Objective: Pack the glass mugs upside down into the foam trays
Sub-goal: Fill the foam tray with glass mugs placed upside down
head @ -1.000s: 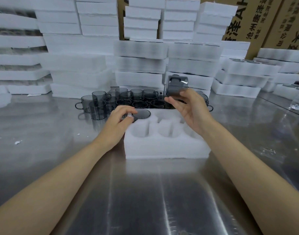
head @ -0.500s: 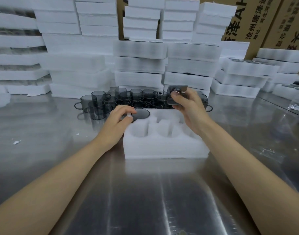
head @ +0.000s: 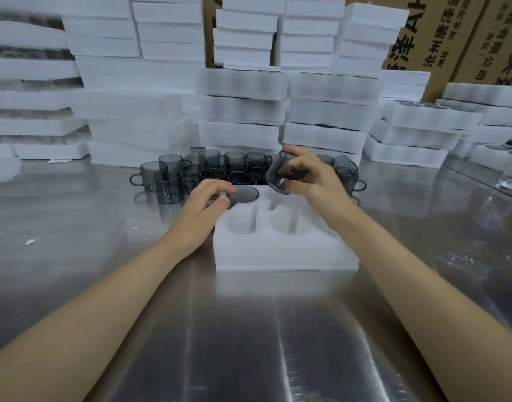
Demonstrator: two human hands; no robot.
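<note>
A white foam tray with round pockets lies on the steel table in front of me. One smoky glass mug sits upside down in the far left pocket, its flat base showing. My left hand rests at the tray's left edge, fingertips touching that mug's base. My right hand grips another smoky mug, tilted on its side just above the far middle pocket. Several upright grey mugs stand in a cluster behind the tray.
Tall stacks of white foam trays line the back of the table, with more stacks at the left and right. Cardboard boxes stand behind them. Small foam crumbs lie on the steel at the left.
My right hand has brought its mug down and toward me, turning it from held high to tilted low over the tray. My left hand has stayed on the seated mug.
</note>
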